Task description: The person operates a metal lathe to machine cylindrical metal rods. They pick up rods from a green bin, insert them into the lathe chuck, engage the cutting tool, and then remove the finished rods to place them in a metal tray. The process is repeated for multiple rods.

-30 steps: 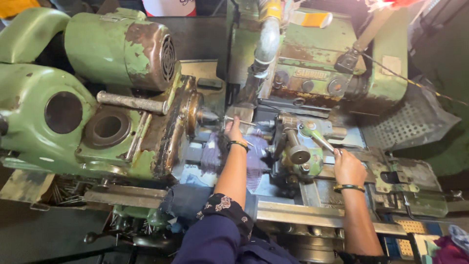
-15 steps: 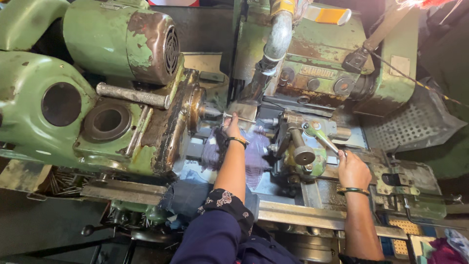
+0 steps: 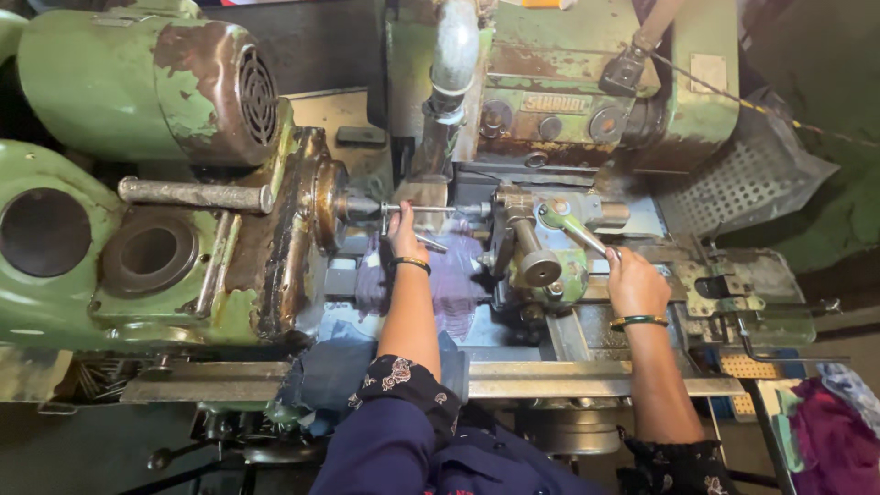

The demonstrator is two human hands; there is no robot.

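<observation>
I look down on an old green lathe. My left hand [image 3: 404, 234] reaches in beside the chuck [image 3: 328, 206], fingers closed around a thin metal rod [image 3: 431, 210] that runs from the chuck toward the turret [image 3: 541, 240]. My right hand [image 3: 634, 282] grips the end of a metal lever handle [image 3: 583, 236] coming off the green turret head. Both wrists wear bangles, and dark patterned sleeves cover my upper arms.
A rusty green motor housing [image 3: 165, 78] sits at the upper left above the headstock [image 3: 101, 252]. A grey coolant pipe [image 3: 451, 64] hangs over the work area. A perforated metal guard [image 3: 747, 179] stands at right. Purple cloth [image 3: 830, 440] lies at the lower right.
The view has shifted closer and slightly down. My left hand stays at the rod by the chuck. My right hand keeps hold of the turret lever.
</observation>
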